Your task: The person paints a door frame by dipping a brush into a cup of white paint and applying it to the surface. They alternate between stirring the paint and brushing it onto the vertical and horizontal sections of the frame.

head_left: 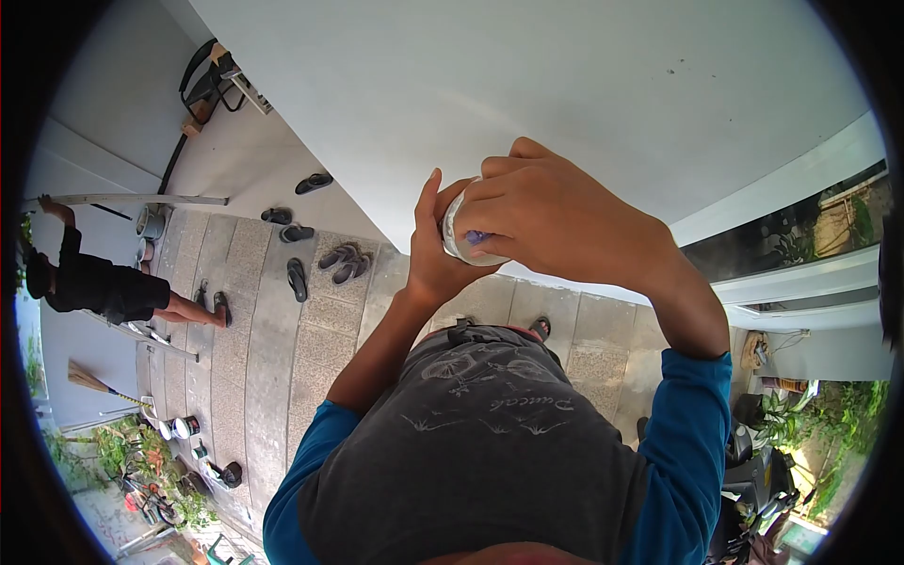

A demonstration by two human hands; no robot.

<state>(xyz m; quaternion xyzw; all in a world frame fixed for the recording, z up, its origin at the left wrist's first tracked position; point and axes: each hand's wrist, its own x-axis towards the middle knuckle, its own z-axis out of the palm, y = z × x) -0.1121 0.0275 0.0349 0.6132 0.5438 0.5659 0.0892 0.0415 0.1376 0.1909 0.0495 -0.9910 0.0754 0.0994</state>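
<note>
where the left hand (435, 259) cups and the right hand (541, 212) curls its fingers over the top, sits one round whitish container (452, 231): pale rim, blue-purple patch between the fingers, remainder hidden. lettering: upside-down script on the grey shirt (471, 452), apparently "puncak". setting: smooth pale grey wall (565, 75), slightly marked; paved floor (268, 330) with scattered sandals (298, 280); straw broom (87, 377); another person (104, 287) grips a long pole (160, 199).

Left hand (435, 247): one
Right hand (556, 215): one
Held container (459, 247): one
Other person (104, 285): one, farther off
Unworn sandals (298, 280): six on the floor, as far as visible
Broom (87, 379): one
Chair (200, 87): one
White buckets (168, 429): two, near the broom
</note>
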